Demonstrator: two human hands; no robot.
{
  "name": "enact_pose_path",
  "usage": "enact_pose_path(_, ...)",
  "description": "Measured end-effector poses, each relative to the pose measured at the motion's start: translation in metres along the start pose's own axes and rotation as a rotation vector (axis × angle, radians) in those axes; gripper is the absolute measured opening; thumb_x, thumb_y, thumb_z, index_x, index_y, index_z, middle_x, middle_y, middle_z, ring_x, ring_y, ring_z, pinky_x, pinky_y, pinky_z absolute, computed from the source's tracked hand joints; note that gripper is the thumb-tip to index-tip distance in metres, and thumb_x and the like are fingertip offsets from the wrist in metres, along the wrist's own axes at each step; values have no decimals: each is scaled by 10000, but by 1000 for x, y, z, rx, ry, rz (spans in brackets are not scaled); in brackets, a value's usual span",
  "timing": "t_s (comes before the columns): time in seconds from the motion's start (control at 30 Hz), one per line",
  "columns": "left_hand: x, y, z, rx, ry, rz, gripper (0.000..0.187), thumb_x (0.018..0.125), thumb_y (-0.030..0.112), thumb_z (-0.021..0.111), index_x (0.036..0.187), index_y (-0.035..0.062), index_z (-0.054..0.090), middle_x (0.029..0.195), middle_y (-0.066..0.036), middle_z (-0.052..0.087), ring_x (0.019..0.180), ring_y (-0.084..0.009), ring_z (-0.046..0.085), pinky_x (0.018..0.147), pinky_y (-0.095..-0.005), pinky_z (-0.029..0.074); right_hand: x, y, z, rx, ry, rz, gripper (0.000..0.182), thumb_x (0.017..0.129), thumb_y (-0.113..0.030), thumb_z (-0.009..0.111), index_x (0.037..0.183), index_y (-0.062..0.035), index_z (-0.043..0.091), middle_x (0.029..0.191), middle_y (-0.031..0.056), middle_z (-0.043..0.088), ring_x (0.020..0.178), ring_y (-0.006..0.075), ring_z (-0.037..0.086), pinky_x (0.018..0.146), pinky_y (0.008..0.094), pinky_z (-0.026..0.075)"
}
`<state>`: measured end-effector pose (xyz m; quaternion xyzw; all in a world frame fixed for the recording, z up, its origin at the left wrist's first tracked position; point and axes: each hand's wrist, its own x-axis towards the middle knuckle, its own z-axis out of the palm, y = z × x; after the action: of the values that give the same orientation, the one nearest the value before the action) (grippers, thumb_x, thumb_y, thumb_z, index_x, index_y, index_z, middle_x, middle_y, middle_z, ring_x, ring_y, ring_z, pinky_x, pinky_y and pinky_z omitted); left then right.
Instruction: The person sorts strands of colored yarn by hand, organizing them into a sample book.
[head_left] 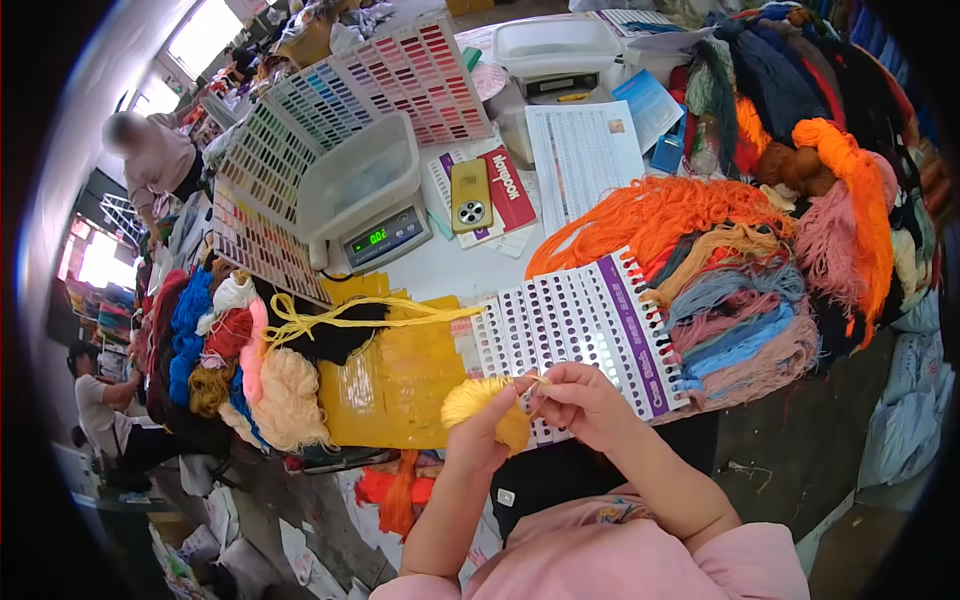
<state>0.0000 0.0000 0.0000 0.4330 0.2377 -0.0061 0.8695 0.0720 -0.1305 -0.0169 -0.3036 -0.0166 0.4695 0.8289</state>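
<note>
My left hand [484, 438] is closed around a small wound bundle of yellow yarn [468, 399], held just above the table's front edge. Close beside it, my right hand [585, 402] pinches a thin yellow strand at the bundle's right end; the fingertips of both hands nearly meet there. Beneath and behind the hands lies a white spiral-bound card [545, 315] with rows of dark holes and a purple stripe. A loose length of yellow yarn [390, 312] stretches left from this card across a yellow taped surface [385, 385].
A scale [388, 238] reading 0.02 carries a clear plastic tub [362, 178]. Behind it stands a folding colour chart [335, 105]. A gold phone [471, 197] lies by printed sheets [583, 160]. Orange yarn [650, 215] and many skeins fill the right; more are heaped left. Two people are at left.
</note>
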Motion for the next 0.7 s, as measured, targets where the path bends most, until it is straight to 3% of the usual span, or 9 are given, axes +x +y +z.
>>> enact_pose_path(0.07, -2, 0, 0, -59, 4, -15, 389, 844, 249, 373, 1117, -26, 404, 1091, -132, 452, 1015, -209, 425, 848, -383, 351, -2, -1, 2, 48, -36, 26, 138, 789, -81, 495, 874, 5, 561, 632, -2, 501, 467, 42, 384, 462, 172, 332)
enact_pose_path(0.17, -1, -1, 2, -151, -19, -13, 411, 854, 269, 340, 1113, -45, 399, 1096, -138, 447, 1011, -212, 431, 850, -378, 352, -1, -6, 12, 6, 86, 8, 129, 779, -93, 513, 838, 3, 577, 610, -14, 492, 448, 20, 352, 426, 162, 296)
enact_pose_path(0.37, -4, 3, 11, -79, -118, -6, 436, 859, 277, 314, 1120, -66, 377, 1115, -142, 433, 1055, -220, 403, 871, -360, 338, 2, -4, 17, -418, 115, -12, 124, 738, -97, 564, 800, 7, 595, 603, -24, 502, 458, 1, 361, 399, 139, 266)
enact_pose_path(0.57, -2, 1, 0, -176, -182, -10, 437, 854, 288, 323, 1130, -45, 389, 1144, -141, 420, 1061, -219, 399, 875, -364, 338, -1, -8, 20, -219, 90, -97, 120, 747, -67, 536, 816, 16, 588, 721, 20, 540, 510, 18, 408, 419, 164, 313)
enact_pose_path(0.7, -3, -2, 0, -262, -199, -3, 436, 854, 294, 306, 1126, -36, 395, 1177, -134, 395, 1075, -230, 387, 895, -381, 316, -4, -14, 3, 13, -60, 102, 198, 770, -79, 502, 938, 11, 555, 753, 40, 551, 508, 19, 417, 478, 177, 390)
